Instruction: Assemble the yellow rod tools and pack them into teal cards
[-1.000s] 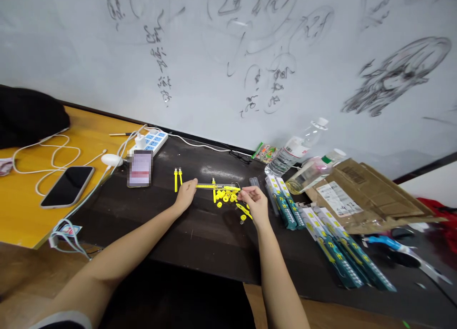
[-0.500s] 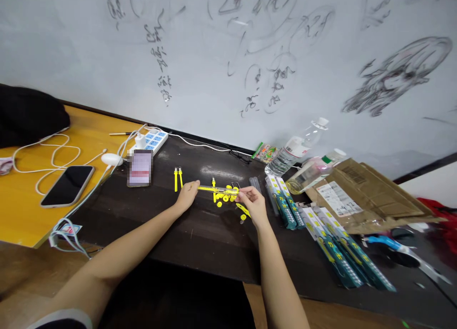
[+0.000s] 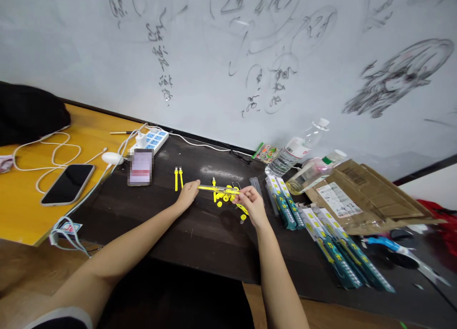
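Observation:
My left hand (image 3: 188, 195) is closed round the left end of a slim clear-and-yellow tube (image 3: 210, 189) with fine marks along it. The fingertips of my right hand (image 3: 253, 205) pinch the tube's other end. It lies level between both hands, just above the dark table. Beneath and behind it sit several small yellow rings (image 3: 225, 198) and a short yellow stick with a metal tip (image 3: 214, 181). Two similar yellow sticks (image 3: 178, 179) lie beyond my left hand. A yellow piece (image 3: 243, 209) is partly hidden by my right fingers. The tube's exact kind is unclear.
Green-and-white packets (image 3: 285, 205) lie to the right, near a water bottle (image 3: 294, 150), a second bottle (image 3: 317, 172) and a cardboard package (image 3: 357, 191). On the left are a phone (image 3: 67, 185), a blurred-out screen (image 3: 140, 167), a power strip (image 3: 157, 139) and white cables.
Both hands keep the tube in nearly the same place. My right fingers have shifted very slightly at its end, and the view has moved a little.

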A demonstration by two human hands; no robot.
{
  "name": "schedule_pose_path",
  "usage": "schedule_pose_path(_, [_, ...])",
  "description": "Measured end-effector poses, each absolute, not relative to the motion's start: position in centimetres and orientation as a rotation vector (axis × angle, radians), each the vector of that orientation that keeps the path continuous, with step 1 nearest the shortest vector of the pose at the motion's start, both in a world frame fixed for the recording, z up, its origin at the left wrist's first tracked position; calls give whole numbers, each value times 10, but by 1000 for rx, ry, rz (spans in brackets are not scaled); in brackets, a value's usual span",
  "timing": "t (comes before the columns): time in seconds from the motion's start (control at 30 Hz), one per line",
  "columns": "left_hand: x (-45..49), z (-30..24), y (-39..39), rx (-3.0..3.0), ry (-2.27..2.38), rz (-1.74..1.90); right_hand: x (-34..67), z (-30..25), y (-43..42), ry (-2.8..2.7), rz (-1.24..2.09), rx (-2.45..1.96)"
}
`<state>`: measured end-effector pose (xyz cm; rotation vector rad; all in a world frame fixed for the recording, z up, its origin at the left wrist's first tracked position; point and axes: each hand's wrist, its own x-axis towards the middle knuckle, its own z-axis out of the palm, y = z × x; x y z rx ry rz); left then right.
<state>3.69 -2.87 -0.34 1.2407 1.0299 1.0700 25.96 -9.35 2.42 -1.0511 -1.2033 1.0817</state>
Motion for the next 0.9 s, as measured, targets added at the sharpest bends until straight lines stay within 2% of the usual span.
schedule_pose_path(0.5, [37,-2,-28,1103,1018,1070,262,31,-93,-1115,1043,-1071])
schedule_pose_path(0.67, [35,-2,-23,1025,1014,1094,273,28,-90,-1194,785,-1247])
schedule_pose_path(0.9, [33,-1,-20,938,1031,1163,275,16,-89,-1639,467,-1572])
